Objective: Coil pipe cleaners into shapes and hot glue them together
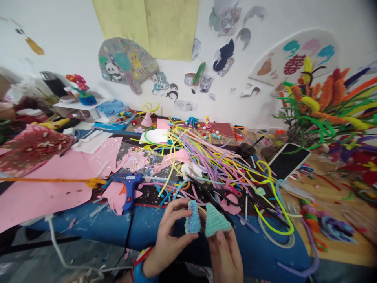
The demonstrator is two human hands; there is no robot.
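Blue piece (193,220) and mint triangle (216,222) are up in the air to the right of the glue gun (129,190), on the person's side of it, held side by side with a narrow gap between them. From where I stand, the left hand (171,232) pinches the blue piece between thumb and fingers, parted only by the thickness of the piece. The right hand (225,251) has hold of the triangle from below, a digit pressed against its lower edge; I cannot tell how its hidden fingers sit.

Loose fuzzy stems (203,157), mostly purple, pink and yellow, sprawl behind and right of the glue gun. Farther right of it, a phone (288,161) lies dark-screened near a bushy bunch of flowers (326,98). Left of the gun spreads pink paper (59,190), crossed by an orange stem (59,180) whose tip comes near the nozzle. A black cord (129,230) drops from the gun's handle over the blue table edge (88,224).
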